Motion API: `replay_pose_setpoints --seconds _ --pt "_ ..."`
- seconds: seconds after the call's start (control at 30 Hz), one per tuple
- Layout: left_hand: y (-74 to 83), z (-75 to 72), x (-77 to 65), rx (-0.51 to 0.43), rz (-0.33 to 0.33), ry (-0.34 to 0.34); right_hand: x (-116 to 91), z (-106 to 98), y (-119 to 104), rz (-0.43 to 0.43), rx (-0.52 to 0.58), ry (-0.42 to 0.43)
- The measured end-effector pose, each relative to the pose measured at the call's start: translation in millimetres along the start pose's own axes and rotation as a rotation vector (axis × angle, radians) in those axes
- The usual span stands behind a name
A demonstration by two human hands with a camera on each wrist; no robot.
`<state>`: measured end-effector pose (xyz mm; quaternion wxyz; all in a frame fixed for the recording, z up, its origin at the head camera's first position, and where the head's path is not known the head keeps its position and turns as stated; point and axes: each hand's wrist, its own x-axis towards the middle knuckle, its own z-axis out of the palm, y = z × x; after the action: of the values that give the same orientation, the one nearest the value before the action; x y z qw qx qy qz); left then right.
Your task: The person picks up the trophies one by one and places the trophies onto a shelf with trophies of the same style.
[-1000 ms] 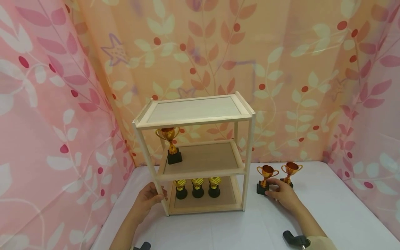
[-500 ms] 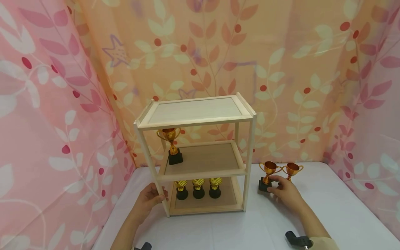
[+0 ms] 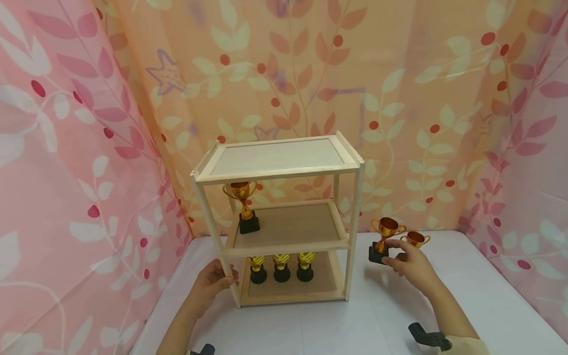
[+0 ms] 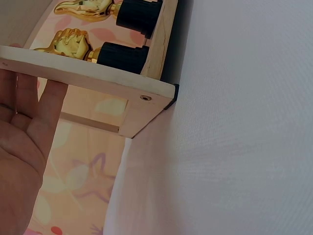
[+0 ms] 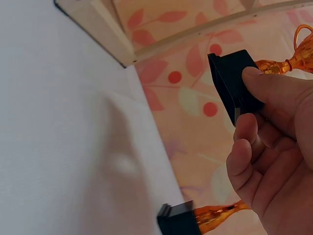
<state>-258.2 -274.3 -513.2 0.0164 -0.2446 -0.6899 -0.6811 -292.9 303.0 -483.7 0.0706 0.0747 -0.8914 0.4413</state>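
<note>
My right hand (image 3: pixel 412 268) pinches a gold trophy cup (image 3: pixel 388 228) near its black square base (image 5: pixel 237 78), thumb on one side and fingers on the other. In the right wrist view that cup is tilted and off the table. Just behind it a second trophy cup (image 3: pixel 416 239) stands on the table, partly hidden by the hand. My left hand (image 3: pixel 208 288) holds the front left post of a pale wooden three-tier shelf (image 3: pixel 284 172), fingers passing behind the post (image 4: pixel 88 73). One larger gold trophy cup (image 3: pixel 242 192) stands at the left of the middle tier.
Three small gold hand-shaped trophies (image 3: pixel 281 268) with round black bases stand in a row on the bottom tier. A white cloth covers the table (image 3: pixel 310 328). Patterned curtains (image 3: pixel 399 98) enclose the back and both sides.
My right hand has lifted the trophy cup off the table, moving it up and slightly right. The left hand stays on the shelf post.
</note>
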Motion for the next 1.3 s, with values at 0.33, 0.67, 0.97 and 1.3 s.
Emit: replay_pose_setpoints --seconds 0.33,0.67,0.97,1.3 --pt "2.6 -0.7 3.2 0.0 0.015 -0.013 -11 -18 -33 -0.008 -0.02 0.025" --pt "1.1 -0.3 2.2 0.017 -0.019 0.001 -19 -29 -51 -0.074 -0.018 0.059" --pt "0.1 -0.6 1.1 0.013 -0.02 0.004 -25 -39 -63 -0.071 -0.042 0.066" --pt "-0.7 0.0 -0.7 0.007 -0.042 0.018 -38 -46 -82 -0.112 -0.021 0.085"
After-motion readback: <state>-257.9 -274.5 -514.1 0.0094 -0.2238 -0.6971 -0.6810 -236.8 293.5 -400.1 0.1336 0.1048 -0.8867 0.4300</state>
